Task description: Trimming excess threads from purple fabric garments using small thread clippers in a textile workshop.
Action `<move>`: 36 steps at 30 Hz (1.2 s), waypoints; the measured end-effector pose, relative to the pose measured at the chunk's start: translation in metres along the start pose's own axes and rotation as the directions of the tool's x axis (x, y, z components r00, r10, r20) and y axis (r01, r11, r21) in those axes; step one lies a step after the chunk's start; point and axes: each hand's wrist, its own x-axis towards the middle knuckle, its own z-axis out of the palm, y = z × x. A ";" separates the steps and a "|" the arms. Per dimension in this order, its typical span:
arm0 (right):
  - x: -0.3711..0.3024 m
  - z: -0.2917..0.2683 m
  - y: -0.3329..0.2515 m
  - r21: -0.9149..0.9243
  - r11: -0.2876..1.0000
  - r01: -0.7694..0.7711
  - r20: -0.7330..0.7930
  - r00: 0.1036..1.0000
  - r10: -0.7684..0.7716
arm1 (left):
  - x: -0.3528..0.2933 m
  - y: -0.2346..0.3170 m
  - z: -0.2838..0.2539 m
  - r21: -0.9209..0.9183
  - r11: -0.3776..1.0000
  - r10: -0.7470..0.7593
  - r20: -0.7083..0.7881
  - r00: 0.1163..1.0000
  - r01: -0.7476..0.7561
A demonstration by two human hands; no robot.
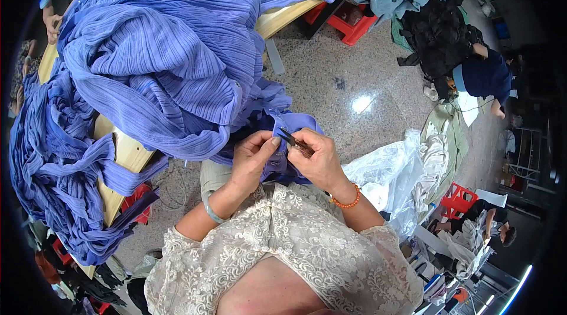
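Thread snips (295,140) with dark blades sit in my right hand (319,160), its fingers wrapped round them. Their tips point left, close to a fold of blue-purple fabric (299,121). My left hand (254,155) pinches the edge of that fabric between thumb and forefinger, just left of the blades. More of the same cloth hangs down between and below my hands over my lap. Whether the blades touch a thread is too small to tell. A large heap of ribbed blue-purple garments (159,61) lies beside my left hand.
The heap covers most of a wooden table (127,152) and hangs over its edges. Right of me lie clear plastic sheeting (384,167) and pale cloth (434,158). Red stools (458,200) stand around. Other people work at the far left and right (484,75).
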 end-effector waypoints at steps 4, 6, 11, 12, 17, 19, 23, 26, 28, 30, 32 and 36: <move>-0.001 0.001 0.001 0.109 0.989 -0.095 0.026 0.995 0.093 | -0.001 0.000 0.002 -0.020 0.999 -0.037 -0.020 0.999 0.036; 0.000 0.001 0.002 0.165 0.979 -0.120 0.025 0.993 0.117 | -0.001 0.000 0.001 -0.038 0.998 -0.048 -0.041 0.998 0.046; 0.003 -0.001 0.010 0.238 0.958 -0.162 0.041 0.987 0.156 | 0.000 0.002 0.001 -0.062 0.998 -0.036 -0.076 0.996 0.032; 0.003 -0.001 0.011 0.264 0.950 -0.169 0.037 0.986 0.165 | 0.001 0.001 0.001 -0.063 0.998 -0.036 -0.076 0.996 0.031; 0.002 0.004 0.002 0.153 0.987 -0.055 -0.039 0.997 0.062 | 0.002 -0.007 0.001 0.100 0.993 0.070 -0.055 0.996 -0.064; 0.002 0.006 0.000 0.084 0.996 -0.027 -0.085 0.996 0.034 | 0.000 -0.005 0.003 0.227 0.959 0.180 -0.029 0.983 -0.168; 0.004 0.005 -0.002 -0.053 0.998 0.032 -0.109 0.993 -0.038 | 0.001 0.002 0.006 0.498 0.769 0.418 0.082 0.905 -0.400; 0.005 0.004 0.000 -0.101 0.994 0.037 -0.107 0.993 -0.048 | 0.001 0.005 0.006 0.576 0.672 0.474 0.148 0.868 -0.466; 0.004 0.002 0.003 -0.012 1.000 -0.007 -0.072 0.997 0.006 | 0.000 0.004 0.006 0.574 0.684 0.459 0.143 0.877 -0.451; 0.004 0.000 0.004 0.044 0.998 -0.052 -0.045 0.998 0.054 | -0.001 0.005 0.007 0.372 0.899 0.240 0.024 0.970 -0.232; 0.004 -0.002 0.003 0.097 0.990 -0.097 -0.015 0.995 0.099 | 0.000 0.002 0.004 0.314 0.931 0.192 0.009 0.981 -0.185; 0.005 -0.004 0.005 0.203 0.969 -0.138 0.049 0.990 0.131 | 0.002 0.001 0.004 0.169 0.980 0.106 -0.016 0.994 -0.102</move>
